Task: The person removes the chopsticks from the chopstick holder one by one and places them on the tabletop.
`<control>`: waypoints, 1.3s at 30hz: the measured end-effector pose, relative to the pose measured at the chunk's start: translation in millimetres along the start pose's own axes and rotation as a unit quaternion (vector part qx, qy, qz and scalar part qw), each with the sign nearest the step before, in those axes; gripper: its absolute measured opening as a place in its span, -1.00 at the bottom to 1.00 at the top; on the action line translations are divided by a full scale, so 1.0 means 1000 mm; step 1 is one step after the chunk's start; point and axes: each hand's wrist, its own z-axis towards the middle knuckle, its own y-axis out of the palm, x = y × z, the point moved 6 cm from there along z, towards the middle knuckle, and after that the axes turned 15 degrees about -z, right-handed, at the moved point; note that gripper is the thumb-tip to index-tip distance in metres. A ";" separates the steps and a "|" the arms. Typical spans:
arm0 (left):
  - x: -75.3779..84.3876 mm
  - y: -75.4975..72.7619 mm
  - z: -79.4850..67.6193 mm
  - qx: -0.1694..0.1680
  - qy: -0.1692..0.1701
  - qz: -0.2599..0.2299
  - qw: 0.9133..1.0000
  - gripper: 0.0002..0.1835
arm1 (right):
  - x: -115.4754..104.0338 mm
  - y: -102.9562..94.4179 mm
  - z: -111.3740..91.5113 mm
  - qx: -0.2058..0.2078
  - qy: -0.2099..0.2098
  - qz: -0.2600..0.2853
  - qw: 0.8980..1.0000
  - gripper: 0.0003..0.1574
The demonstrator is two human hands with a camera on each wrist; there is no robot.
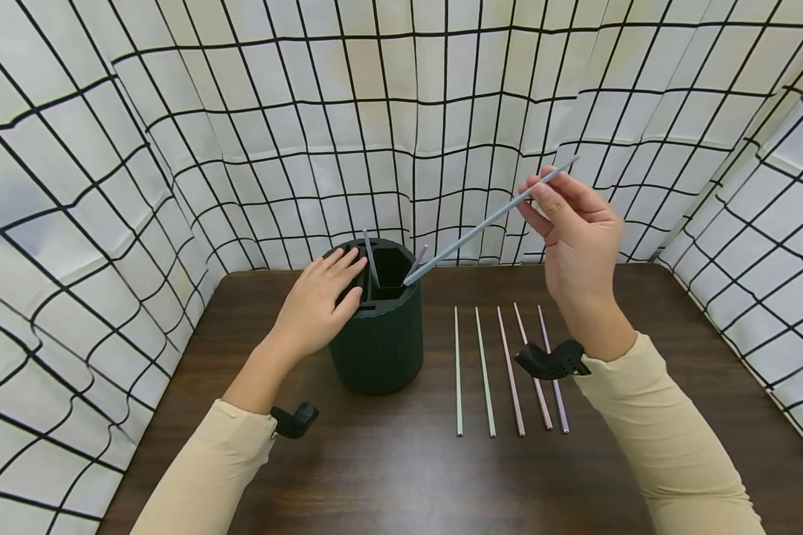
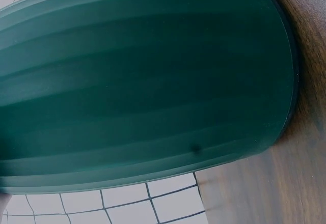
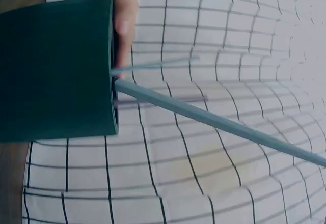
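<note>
A dark green ribbed utensil holder (image 1: 376, 357) stands upright on the table, its top divided into compartments. My left hand (image 1: 323, 301) rests on its top left rim with fingers spread. My right hand (image 1: 575, 238), raised at the right, pinches a light blue chopstick (image 1: 485, 223) near its upper end. This chopstick slants down leftward, its lower tip at the opening of the larger compartment. Another blue chopstick (image 1: 371, 258) and a purple chopstick (image 1: 419, 257) stick up from that compartment. In the left wrist view the holder's ribbed wall (image 2: 153, 81) fills most of the frame.
Several chopsticks lie side by side right of the holder, among them a pale green chopstick (image 1: 458, 371), a pink chopstick (image 1: 511, 371) and a purple chopstick (image 1: 560, 405). The dark wooden table (image 1: 388, 475) is enclosed by white cloth walls (image 1: 375, 126) with black grid lines.
</note>
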 end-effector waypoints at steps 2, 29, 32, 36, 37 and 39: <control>0.000 0.000 0.000 0.000 0.000 -0.002 1.000 -0.41 | 0.000 -0.013 0.005 0.028 0.023 0.019 0.999 -0.68; 0.000 0.000 -0.001 -0.001 -0.003 0.003 1.000 -0.42 | 0.046 -0.152 0.030 -0.041 0.335 -0.215 0.916 -0.83; 0.000 0.001 -0.001 -0.001 -0.003 0.005 1.000 -0.41 | 0.053 -0.158 0.030 -0.059 0.357 -0.233 0.903 -0.79; 0.001 0.000 -0.001 -0.001 -0.004 0.006 1.000 -0.41 | 0.064 -0.164 0.030 -0.098 0.383 -0.233 0.889 -0.68; 0.001 0.000 -0.001 -0.001 -0.005 0.007 1.000 -0.41 | 0.069 -0.167 0.030 -0.108 0.390 -0.229 0.885 -0.64; 0.001 -0.001 -0.001 -0.001 -0.005 0.007 1.000 -0.41 | 0.079 -0.173 0.029 -0.126 0.407 -0.221 0.877 -0.61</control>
